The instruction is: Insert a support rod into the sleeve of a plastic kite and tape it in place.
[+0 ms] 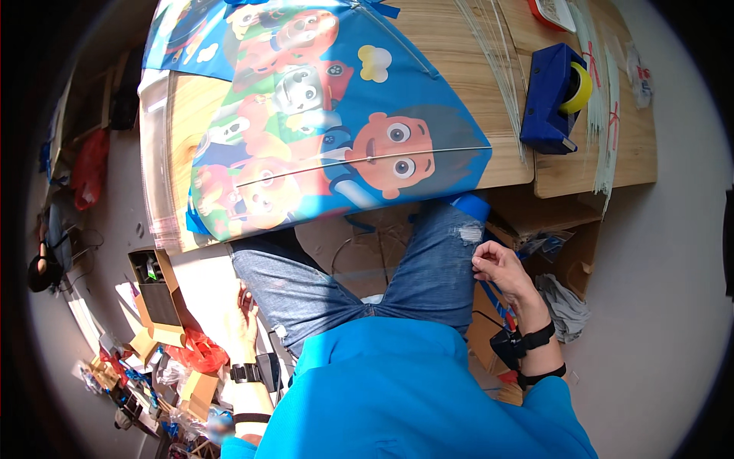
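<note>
A kite (348, 180) with a bright cartoon print and blue edges lies over the table's near edge, a thin rod running across its face. My right hand (501, 269) hovers beside my right thigh, thumb and fingers pinched together; whatever they hold, if anything, is too small to make out. Just below that hand a dark blue strip (493, 294) hangs down. Beside my left thigh, in strong sunlight, is my left hand (241, 317), its fingers loosely bent and apart with nothing visible in them. Neither hand touches the kite.
On the wooden table (428, 38), a blue tape dispenser (547, 99) with yellow tape stands right of some thin rods (497, 61). Bundles of pale strips (608, 122) overhang the right edge. Open cardboard boxes (164, 298) and a red plastic bag (200, 352) sit low on the left.
</note>
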`<act>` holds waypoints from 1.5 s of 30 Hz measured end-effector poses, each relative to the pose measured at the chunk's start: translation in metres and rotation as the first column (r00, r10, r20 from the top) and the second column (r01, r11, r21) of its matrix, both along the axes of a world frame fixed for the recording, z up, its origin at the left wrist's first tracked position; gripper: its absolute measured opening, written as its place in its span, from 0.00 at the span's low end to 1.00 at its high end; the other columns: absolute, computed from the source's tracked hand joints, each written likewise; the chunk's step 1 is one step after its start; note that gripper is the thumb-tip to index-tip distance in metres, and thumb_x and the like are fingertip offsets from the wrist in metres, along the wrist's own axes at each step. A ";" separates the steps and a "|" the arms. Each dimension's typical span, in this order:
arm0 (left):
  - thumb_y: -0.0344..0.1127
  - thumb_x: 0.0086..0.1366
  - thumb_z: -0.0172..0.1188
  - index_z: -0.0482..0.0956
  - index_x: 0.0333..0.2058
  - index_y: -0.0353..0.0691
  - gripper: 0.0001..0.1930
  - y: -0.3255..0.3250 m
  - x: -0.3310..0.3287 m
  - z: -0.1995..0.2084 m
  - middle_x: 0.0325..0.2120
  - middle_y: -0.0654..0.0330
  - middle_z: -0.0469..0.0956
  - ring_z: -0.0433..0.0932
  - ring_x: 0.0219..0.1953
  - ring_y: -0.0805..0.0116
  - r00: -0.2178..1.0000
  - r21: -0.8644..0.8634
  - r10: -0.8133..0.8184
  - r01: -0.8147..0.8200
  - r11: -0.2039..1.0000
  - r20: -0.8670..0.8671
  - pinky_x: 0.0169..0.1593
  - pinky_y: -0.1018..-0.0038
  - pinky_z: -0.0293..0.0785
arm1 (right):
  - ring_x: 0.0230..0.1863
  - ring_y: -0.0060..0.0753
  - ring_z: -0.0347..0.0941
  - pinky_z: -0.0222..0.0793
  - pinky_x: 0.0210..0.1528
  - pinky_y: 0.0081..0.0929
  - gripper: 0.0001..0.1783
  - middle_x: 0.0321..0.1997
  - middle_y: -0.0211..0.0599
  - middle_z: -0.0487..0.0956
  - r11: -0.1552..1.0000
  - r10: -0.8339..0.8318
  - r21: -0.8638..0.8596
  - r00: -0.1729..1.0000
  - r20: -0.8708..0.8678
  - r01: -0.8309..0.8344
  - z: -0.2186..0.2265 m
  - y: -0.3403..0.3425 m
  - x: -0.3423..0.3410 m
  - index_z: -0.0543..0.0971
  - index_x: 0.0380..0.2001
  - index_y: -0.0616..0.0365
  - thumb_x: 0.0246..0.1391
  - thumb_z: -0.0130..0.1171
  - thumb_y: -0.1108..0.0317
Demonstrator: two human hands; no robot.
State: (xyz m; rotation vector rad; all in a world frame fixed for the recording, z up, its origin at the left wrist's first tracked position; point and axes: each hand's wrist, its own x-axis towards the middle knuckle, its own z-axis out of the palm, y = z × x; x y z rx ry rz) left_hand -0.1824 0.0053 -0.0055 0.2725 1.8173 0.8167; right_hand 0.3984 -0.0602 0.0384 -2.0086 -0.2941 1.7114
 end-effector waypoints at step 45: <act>0.35 0.65 0.61 0.78 0.41 0.40 0.08 0.148 0.128 0.027 0.30 0.67 0.76 0.73 0.32 0.79 0.987 0.535 -0.153 0.106 0.838 0.044 0.40 0.81 0.70 | 0.35 0.15 0.71 0.70 0.41 0.16 0.07 0.33 0.23 0.73 0.938 -0.126 0.326 0.992 -0.006 0.121 0.005 0.085 0.063 0.73 0.40 0.55 0.60 0.58 0.69</act>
